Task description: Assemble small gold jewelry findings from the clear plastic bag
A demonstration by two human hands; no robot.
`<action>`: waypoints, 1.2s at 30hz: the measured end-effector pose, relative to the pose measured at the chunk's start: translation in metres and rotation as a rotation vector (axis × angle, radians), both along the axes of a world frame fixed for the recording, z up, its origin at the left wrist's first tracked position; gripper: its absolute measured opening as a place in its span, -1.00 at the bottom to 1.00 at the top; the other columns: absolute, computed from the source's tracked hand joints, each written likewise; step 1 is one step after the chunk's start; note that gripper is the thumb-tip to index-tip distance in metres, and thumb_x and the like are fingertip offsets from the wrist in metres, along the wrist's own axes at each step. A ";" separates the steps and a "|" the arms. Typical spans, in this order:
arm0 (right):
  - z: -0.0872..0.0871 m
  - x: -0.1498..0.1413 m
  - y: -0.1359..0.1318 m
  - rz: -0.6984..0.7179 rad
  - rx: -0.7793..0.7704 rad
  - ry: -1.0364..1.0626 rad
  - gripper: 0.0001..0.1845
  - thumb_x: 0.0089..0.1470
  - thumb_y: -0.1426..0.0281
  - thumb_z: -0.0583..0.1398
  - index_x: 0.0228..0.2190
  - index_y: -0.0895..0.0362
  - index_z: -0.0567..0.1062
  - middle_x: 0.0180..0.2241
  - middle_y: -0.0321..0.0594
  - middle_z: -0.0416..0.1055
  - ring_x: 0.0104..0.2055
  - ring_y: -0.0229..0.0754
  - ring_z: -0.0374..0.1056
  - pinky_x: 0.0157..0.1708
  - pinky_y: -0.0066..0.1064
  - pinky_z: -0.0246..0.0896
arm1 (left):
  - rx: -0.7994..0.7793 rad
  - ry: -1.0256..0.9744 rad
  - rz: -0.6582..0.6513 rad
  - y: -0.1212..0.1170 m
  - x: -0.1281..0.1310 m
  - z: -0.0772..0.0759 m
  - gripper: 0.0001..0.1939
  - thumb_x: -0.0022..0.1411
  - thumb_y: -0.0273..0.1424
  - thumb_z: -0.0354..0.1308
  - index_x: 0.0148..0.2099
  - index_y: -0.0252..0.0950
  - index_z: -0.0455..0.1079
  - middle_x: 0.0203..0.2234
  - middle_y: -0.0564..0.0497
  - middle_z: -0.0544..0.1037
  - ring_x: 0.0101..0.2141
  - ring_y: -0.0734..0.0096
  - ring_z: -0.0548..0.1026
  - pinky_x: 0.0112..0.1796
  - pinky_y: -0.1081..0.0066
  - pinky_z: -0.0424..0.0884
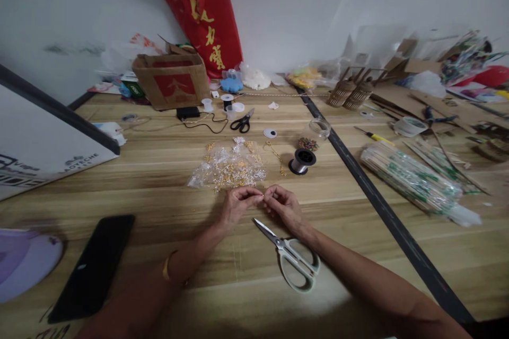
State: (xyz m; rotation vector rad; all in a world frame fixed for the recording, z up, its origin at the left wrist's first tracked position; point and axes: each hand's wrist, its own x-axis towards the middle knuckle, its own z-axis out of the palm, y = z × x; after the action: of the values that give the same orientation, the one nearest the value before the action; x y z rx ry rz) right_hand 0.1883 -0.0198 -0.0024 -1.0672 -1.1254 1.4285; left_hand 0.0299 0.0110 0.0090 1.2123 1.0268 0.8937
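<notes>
Something tiny, too small to tell, sits pinched between left hand (237,202) and right hand (283,205) above the bench (159,190), near white-handled scissors (292,257).

On a wooden table (159,196), the left hand (237,205) and right hand (283,206) are brought together, fingertips pinched on something too small to be made out. Light-handled scissors (292,257) are laid just beside the right wrist. Packets of gold trinkets (230,167) and a wire spool (302,161) are seen beyond.
</notes>
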 end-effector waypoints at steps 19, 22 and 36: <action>-0.001 0.000 0.001 0.045 -0.009 0.019 -0.64 -0.04 0.12 0.31 -0.43 0.15 0.39 -0.58 -0.36 0.34 -0.62 -0.41 0.16 -0.65 -0.58 0.07 | -0.009 -0.050 -0.052 0.000 -0.002 0.000 -0.86 -0.05 -0.37 0.30 -0.40 -0.33 0.51 -0.55 0.07 0.53 -0.46 0.43 0.46 -0.34 0.45 0.37; 0.000 -0.001 0.001 0.040 0.010 0.022 -0.63 -0.04 0.13 0.31 -0.34 0.13 0.37 -0.55 -0.37 0.36 -0.62 -0.40 0.16 -0.67 -0.59 0.04 | -0.048 -0.076 -0.049 0.001 -0.001 -0.001 -0.87 -0.06 -0.38 0.29 -0.42 -0.34 0.50 -0.54 0.07 0.53 -0.45 0.44 0.45 -0.33 0.46 0.36; 0.007 0.003 0.004 0.102 0.140 -0.018 -0.73 0.00 0.19 0.30 -0.34 0.13 0.49 -0.47 -0.27 0.46 -0.48 -0.28 0.32 -0.51 -0.48 0.13 | -0.149 -0.137 -0.110 0.004 -0.003 -0.009 -0.77 -0.13 -0.34 0.35 -0.37 -0.34 0.51 -0.52 0.06 0.54 -0.46 0.47 0.42 -0.34 0.46 0.33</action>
State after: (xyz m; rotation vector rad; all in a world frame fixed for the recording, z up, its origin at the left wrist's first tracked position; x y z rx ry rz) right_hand 0.1916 -0.0162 0.0050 -0.9372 -1.2887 1.3994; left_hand 0.0267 0.0155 -0.0002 1.0576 0.8921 0.7889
